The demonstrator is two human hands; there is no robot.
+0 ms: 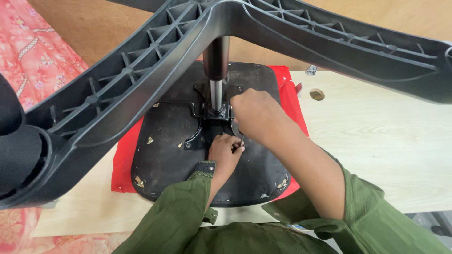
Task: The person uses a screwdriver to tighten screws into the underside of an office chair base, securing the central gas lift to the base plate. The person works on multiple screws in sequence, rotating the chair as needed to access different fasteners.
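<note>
An office chair lies upside down on a pale wooden board; its black seat underside (pixel 169 155) faces up over a red seat cushion (pixel 123 164). The black star base (pixel 141 70) looms close to the camera on a metal gas column (pixel 216 91). My right hand (pixel 256 115) is closed on a small metal tool (pixel 241 137) beside the black metal mechanism plate (pixel 197 127). My left hand (pixel 226 153) rests just below it, fingers curled against the tool's lower end and the seat underside.
The pale wooden board (pixel 376 141) extends to the right, with a round hole (pixel 317 94) in it. Pink patterned fabric (pixel 33 51) lies at the left. A black caster (pixel 19 155) sits at the near left arm end. My sleeves are green.
</note>
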